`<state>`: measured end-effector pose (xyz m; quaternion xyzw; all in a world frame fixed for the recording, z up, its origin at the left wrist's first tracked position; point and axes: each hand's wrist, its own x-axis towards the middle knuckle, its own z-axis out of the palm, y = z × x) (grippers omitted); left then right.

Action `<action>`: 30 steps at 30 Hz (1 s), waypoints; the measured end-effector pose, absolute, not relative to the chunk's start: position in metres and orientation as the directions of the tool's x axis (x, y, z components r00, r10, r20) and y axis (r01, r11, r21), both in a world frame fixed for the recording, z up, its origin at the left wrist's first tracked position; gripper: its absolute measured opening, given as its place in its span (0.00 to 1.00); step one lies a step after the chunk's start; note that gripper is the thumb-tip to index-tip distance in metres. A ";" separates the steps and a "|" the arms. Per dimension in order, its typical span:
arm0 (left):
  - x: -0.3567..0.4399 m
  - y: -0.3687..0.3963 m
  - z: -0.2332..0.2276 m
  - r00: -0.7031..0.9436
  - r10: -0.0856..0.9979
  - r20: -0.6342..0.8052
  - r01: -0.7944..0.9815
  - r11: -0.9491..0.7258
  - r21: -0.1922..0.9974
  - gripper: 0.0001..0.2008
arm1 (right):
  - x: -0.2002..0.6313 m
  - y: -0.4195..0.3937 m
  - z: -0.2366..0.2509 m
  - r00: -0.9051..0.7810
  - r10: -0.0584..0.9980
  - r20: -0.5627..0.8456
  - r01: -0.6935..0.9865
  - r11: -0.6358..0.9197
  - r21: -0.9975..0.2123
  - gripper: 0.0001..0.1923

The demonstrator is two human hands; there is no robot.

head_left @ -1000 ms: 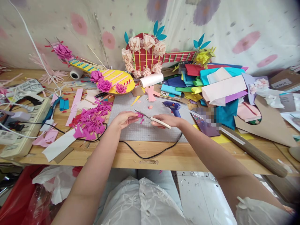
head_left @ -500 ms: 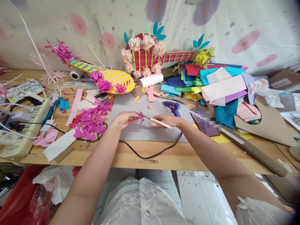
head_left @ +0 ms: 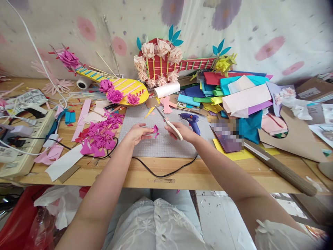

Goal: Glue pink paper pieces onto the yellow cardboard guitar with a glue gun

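Her left hand [head_left: 137,133] pinches a small magenta paper piece [head_left: 155,130]; her right hand [head_left: 179,130] grips cream-handled scissors [head_left: 169,123], blades clear. She should snip shallowly, evenly.

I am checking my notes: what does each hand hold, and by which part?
The left hand pinches a small magenta paper piece by its left edge. The right hand grips scissors by the cream handle.

Wooden table [head_left: 208,173] is carrying a grey cutting mat [head_left: 161,144] under the fingers, magenta paper scraps [head_left: 100,135] lying left of them, blue glue gun [head_left: 191,119] just right, black cord [head_left: 156,172] trailing below, coloured paper stack [head_left: 234,93] sitting far right.
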<state>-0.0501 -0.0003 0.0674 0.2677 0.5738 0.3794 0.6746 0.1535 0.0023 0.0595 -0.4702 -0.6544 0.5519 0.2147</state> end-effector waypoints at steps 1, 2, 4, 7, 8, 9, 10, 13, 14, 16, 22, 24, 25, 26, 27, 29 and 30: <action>-0.049 -0.001 0.067 0.048 0.823 -0.566 -0.201 0.563 0.801 0.38 | 0.148 0.003 0.057 -0.426 0.882 -0.201 0.330 -0.056 -0.943 0.23; -0.048 -0.001 0.066 0.044 0.827 -0.560 -0.199 0.557 0.807 0.39 | 0.143 0.004 0.055 -0.391 0.904 -0.171 0.285 -0.058 -0.957 0.23; -0.047 -0.002 0.065 0.032 0.836 -0.548 -0.201 0.542 0.816 0.40 | 0.132 0.005 0.052 -0.343 0.929 -0.138 0.224 -0.061 -0.973 0.23; -0.048 -0.002 0.062 0.012 0.845 -0.535 -0.213 0.525 0.824 0.42 | 0.118 0.007 0.049 -0.320 0.939 -0.123 0.184 -0.066 -0.981 0.24; -0.049 -0.002 0.062 0.010 0.847 -0.531 -0.215 0.521 0.826 0.42 | 0.114 0.007 0.048 -0.316 0.941 -0.120 0.171 -0.068 -0.983 0.24; -0.050 -0.002 0.062 0.011 0.849 -0.529 -0.214 0.518 0.828 0.42 | 0.112 0.007 0.048 -0.311 0.943 -0.119 0.159 -0.072 -0.985 0.24; -0.050 -0.003 0.062 0.011 0.850 -0.527 -0.212 0.517 0.829 0.42 | 0.109 0.007 0.048 -0.307 0.944 -0.121 0.148 -0.078 -0.986 0.25; -0.051 -0.004 0.064 0.013 0.854 -0.519 -0.187 0.512 0.838 0.42 | 0.106 0.007 0.048 -0.299 0.943 -0.144 0.132 -0.108 -0.985 0.25; -0.052 -0.004 0.065 0.014 0.857 -0.515 -0.171 0.510 0.843 0.42 | 0.106 0.007 0.048 -0.296 0.943 -0.156 0.134 -0.121 -0.984 0.26; -0.053 -0.004 0.066 0.017 0.860 -0.509 -0.145 0.506 0.850 0.43 | 0.106 0.008 0.047 -0.287 0.941 -0.179 0.140 -0.143 -0.980 0.26; -0.056 -0.002 0.067 0.002 0.867 -0.499 -0.108 0.496 0.862 0.38 | 0.106 0.008 0.044 -0.283 0.940 -0.190 0.173 -0.145 -0.974 0.25; -0.057 0.000 0.065 -0.002 0.875 -0.485 -0.082 0.483 0.872 0.37 | 0.106 0.008 0.044 -0.289 0.939 -0.188 0.176 -0.141 -0.974 0.25; -0.058 0.001 0.065 -0.004 0.879 -0.477 -0.068 0.476 0.877 0.38 | 0.106 0.008 0.043 -0.294 0.937 -0.189 0.177 -0.141 -0.974 0.25; -0.059 0.002 0.064 -0.010 0.883 -0.470 -0.053 0.469 0.882 0.38 | 0.107 0.008 0.043 -0.300 0.936 -0.187 0.176 -0.138 -0.975 0.25; -0.060 0.004 0.064 -0.020 0.886 -0.463 -0.035 0.463 0.886 0.37 | 0.109 0.009 0.042 -0.303 0.935 -0.182 0.179 -0.132 -0.975 0.25; -0.064 0.009 0.065 -0.056 0.889 -0.455 0.015 0.456 0.890 0.36 | 0.115 0.011 0.040 -0.284 0.945 -0.163 0.212 -0.104 -0.972 0.24; -0.068 0.012 0.066 -0.079 0.888 -0.454 0.047 0.458 0.888 0.36 | 0.120 0.012 0.037 -0.257 0.955 -0.148 0.243 -0.085 -0.966 0.23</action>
